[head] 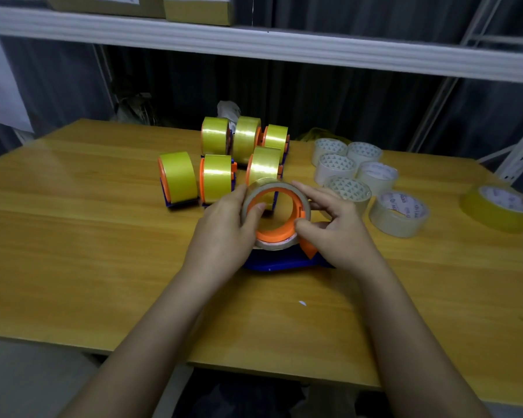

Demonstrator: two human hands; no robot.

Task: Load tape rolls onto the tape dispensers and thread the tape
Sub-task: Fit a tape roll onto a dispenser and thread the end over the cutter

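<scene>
Hands meet in the middle of the yellow wooden table (pixel 73 236), both on one clear tape roll (pixel 277 188). That roll sits around the orange plastic wheel (pixel 281 227) of a blue plastic tape dispenser (pixel 272 262), and the dispenser rests on the table right under the hands. The left hand (pixel 224 230) curls round the left side of the roll, with a fingertip poking inside the orange wheel. The right hand (pixel 335 224) holds the right side, thumb on the front edge and fingers over the top. The roll is see-through and looks pale, so the orange shows inside it. A small orange flap sticks out by the right thumb.

Just behind the hands stand six loaded dispensers with shiny yellow tape rolls (pixel 215 179), close together in two rows. To the right lie loose clear tape rolls (pixel 399 214), flat on the table in a bunch; the nearest one is just beside the right hand's fingers. One flat yellow tape roll (pixel 500 209) lies alone, well apart near the right edge. A white shelf (pixel 254 43) runs across above.
</scene>
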